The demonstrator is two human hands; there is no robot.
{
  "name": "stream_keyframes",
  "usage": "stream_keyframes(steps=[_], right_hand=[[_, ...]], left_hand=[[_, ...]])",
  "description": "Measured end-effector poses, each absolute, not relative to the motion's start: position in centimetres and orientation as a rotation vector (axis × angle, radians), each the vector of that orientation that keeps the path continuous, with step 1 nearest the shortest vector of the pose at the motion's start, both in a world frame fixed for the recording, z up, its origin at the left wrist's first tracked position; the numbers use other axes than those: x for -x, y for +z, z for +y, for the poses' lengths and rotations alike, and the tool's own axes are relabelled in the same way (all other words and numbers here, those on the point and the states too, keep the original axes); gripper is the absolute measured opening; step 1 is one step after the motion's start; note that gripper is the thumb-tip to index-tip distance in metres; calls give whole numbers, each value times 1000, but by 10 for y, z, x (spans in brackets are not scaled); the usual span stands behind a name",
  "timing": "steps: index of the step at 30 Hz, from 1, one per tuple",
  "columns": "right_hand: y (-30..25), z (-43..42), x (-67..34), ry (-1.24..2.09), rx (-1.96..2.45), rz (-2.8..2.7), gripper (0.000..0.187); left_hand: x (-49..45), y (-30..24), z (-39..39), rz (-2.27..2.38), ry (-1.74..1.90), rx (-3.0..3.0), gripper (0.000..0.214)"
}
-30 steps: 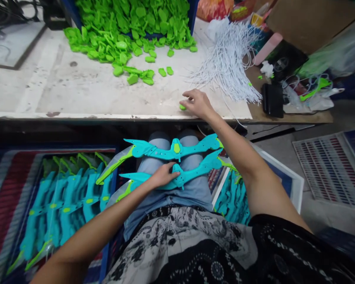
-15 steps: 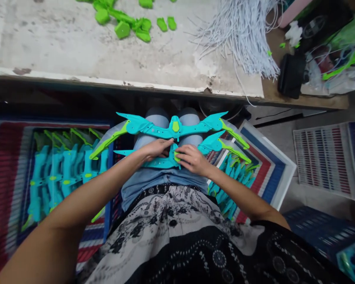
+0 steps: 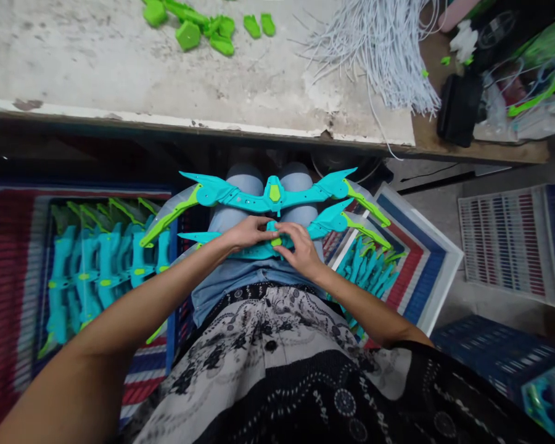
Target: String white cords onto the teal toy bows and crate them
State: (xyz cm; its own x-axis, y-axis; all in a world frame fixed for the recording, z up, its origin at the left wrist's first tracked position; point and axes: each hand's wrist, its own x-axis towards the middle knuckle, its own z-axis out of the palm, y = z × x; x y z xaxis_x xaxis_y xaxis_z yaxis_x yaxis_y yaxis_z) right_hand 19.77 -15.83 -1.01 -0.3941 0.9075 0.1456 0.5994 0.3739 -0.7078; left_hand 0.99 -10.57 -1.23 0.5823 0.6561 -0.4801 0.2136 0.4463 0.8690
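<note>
Two teal toy bows with lime-green tips lie across my lap. The farther bow (image 3: 240, 196) has a green piece in its middle and nothing touching it. My left hand (image 3: 245, 234) grips the middle of the nearer bow (image 3: 326, 223). My right hand (image 3: 298, 246) pinches a small green piece (image 3: 276, 241) against that bow's centre, fingers closed on it. Most of the nearer bow's grip is hidden under both hands.
A worn white table (image 3: 120, 74) ahead carries loose green pieces (image 3: 189, 34) and a bundle of white cords (image 3: 374, 49). A bin of finished bows (image 3: 97, 265) sits on my left, more bows (image 3: 367, 274) on my right. A black pouch (image 3: 457, 108) lies at the table's right end.
My right hand came back from the table edge with a green piece and now presses it onto the nearer bow. The view tilted down towards my lap.
</note>
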Motion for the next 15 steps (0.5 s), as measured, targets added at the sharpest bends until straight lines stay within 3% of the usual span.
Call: stream_keyframes(steps=[3, 10, 13, 15], right_hand=[[-10, -155, -195, 815, 1476, -2169, 48], [2, -133, -200, 872, 1539, -2510, 62], [27, -88, -200, 864, 1451, -2582, 36], [47, -37, -194, 640, 1436, -2473, 23]], left_hand=[[-14, -16, -109, 1016, 351, -1050, 48], [-18, -20, -118, 1226, 359, -1390, 48], [-23, -8, -143, 1455, 434, -1779, 40], [-27, -4, -164, 1430, 461, -2091, 35]])
